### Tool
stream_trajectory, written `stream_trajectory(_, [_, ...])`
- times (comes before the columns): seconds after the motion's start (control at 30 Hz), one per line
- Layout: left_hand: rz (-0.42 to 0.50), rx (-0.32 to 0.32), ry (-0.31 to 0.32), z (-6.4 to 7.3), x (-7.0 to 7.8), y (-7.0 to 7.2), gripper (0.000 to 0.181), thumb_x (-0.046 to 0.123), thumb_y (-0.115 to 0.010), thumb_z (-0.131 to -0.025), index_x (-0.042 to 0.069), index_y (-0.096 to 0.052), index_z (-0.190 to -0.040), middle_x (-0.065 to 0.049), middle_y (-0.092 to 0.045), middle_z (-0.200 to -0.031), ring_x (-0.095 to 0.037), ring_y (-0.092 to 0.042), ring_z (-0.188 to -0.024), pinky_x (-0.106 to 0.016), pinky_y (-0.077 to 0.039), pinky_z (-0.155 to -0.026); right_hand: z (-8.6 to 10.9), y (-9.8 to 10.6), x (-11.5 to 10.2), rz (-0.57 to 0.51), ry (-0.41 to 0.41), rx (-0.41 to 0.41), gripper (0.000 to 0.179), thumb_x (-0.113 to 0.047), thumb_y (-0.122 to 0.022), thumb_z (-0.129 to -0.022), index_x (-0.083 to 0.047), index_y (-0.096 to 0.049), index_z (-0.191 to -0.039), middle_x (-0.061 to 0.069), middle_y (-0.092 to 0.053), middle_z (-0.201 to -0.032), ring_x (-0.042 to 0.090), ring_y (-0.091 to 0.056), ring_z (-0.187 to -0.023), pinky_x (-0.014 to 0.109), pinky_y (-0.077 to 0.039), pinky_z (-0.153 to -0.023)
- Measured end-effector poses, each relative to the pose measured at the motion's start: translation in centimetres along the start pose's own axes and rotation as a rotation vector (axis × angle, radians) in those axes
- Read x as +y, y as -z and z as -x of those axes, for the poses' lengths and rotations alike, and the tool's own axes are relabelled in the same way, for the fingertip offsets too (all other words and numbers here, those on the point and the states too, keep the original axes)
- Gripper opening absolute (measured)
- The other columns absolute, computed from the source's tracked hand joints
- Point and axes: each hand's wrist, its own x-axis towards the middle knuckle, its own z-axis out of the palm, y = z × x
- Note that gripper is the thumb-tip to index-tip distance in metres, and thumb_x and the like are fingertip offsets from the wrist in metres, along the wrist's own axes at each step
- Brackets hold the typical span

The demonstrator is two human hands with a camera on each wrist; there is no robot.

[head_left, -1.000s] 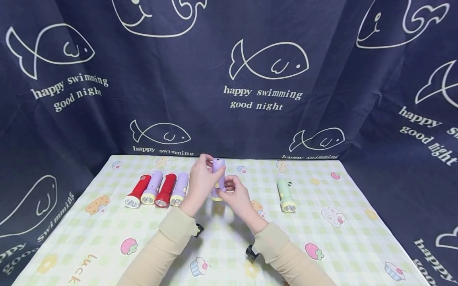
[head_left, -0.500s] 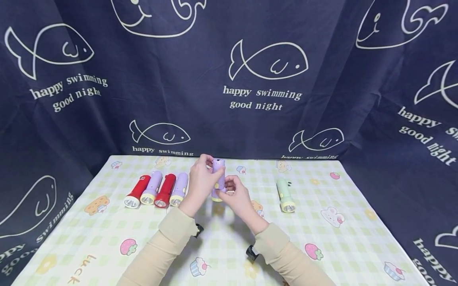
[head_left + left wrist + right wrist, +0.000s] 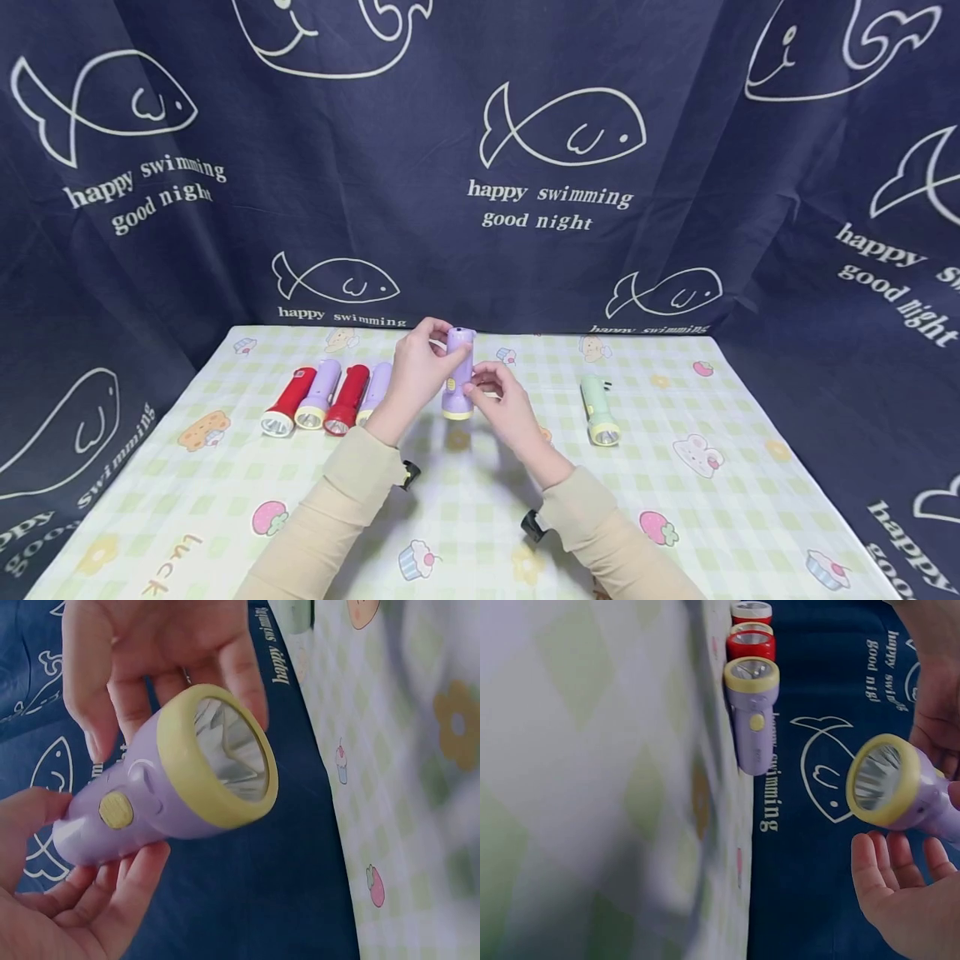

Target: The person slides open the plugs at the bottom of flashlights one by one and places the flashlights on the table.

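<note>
My left hand [image 3: 423, 367] grips a purple flashlight [image 3: 458, 383] by its body, thumb on one side and fingers on the other. The flashlight stands roughly upright in the head view, its yellow-rimmed head downward. In the left wrist view its clear lens [image 3: 232, 750] and oval yellow switch [image 3: 116, 810] show. My right hand [image 3: 510, 408] is beside the flashlight's head, thumb and fingers spread loosely around it. The right wrist view shows the right hand's fingers [image 3: 904, 862] relaxed, just beside the yellow rim.
To the left lie a red flashlight [image 3: 296, 390], a purple one [image 3: 322, 387], another red one [image 3: 351, 396] and another purple one [image 3: 756, 735], side by side. A green flashlight [image 3: 596, 400] lies to the right. The tablecloth [image 3: 720, 517] ends at a dark blue curtain [image 3: 420, 192].
The purple flashlight has risen slightly. My right hand has shifted up and to the right, uncovering the flashlight's head, and my left hand has moved slightly up and left.
</note>
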Motion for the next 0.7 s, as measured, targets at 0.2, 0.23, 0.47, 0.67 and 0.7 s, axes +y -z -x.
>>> stream_trajectory(0.2, [0.084,-0.072,-0.025,0.0,-0.6,0.2,0.03,0.019,-0.077,-0.076,0.007,-0.063,-0.1,-0.008,-0.069,-0.09,-0.017,-0.063,-0.071,-0.027,-0.053,-0.062,-0.5,0.8,0.4,-0.088,0.013,-0.022,0.036,-0.01,-0.064,-0.088,0.001,-0.052,-0.12,0.017,-0.059,-0.112,0.021,-0.059,-0.098,0.024,-0.051,-0.083])
stream_trajectory(0.23, [0.098,-0.087,-0.026,0.0,-0.6,0.3,0.03,0.019,-0.077,-0.076,0.008,-0.063,-0.101,-0.008,-0.069,-0.09,-0.017,-0.064,-0.072,-0.027,-0.054,-0.062,-0.5,0.9,0.4,-0.114,0.006,-0.033,0.037,-0.01,-0.064,-0.089,0.001,-0.051,-0.121,0.017,-0.058,-0.114,0.02,-0.059,-0.098,0.025,-0.052,-0.084])
stream_trajectory(0.47, [0.173,-0.203,-0.05,0.1,-1.3,0.3,0.03,0.019,-0.075,-0.079,0.008,-0.062,-0.104,-0.007,-0.068,-0.095,-0.017,-0.064,-0.078,-0.026,-0.054,-0.061,-0.5,1.6,0.2,-0.182,-0.063,-0.098,0.042,-0.007,-0.063,-0.088,-0.004,-0.047,-0.128,0.017,-0.057,-0.118,0.016,-0.061,-0.099,0.029,-0.051,-0.089])
stream_trajectory(0.67, [0.225,-0.279,-0.057,0.1,-1.4,0.4,0.029,0.019,-0.073,-0.081,0.008,-0.062,-0.106,-0.007,-0.067,-0.099,-0.019,-0.065,-0.082,-0.028,-0.055,-0.064,-0.2,1.7,-0.2,-0.192,-0.072,-0.119,0.047,-0.006,-0.063,-0.087,-0.005,-0.045,-0.131,0.016,-0.056,-0.119,0.02,-0.06,-0.103,0.033,-0.048,-0.094])
stream_trajectory(0.7, [0.23,-0.287,-0.051,0.1,-1.4,0.4,0.029,0.019,-0.073,-0.082,0.008,-0.062,-0.107,-0.007,-0.067,-0.099,-0.019,-0.065,-0.083,-0.028,-0.055,-0.065,-0.2,1.7,-0.1,-0.193,-0.071,-0.12,0.047,-0.006,-0.063,-0.087,-0.005,-0.045,-0.131,0.016,-0.056,-0.119,0.021,-0.059,-0.104,0.034,-0.047,-0.095])
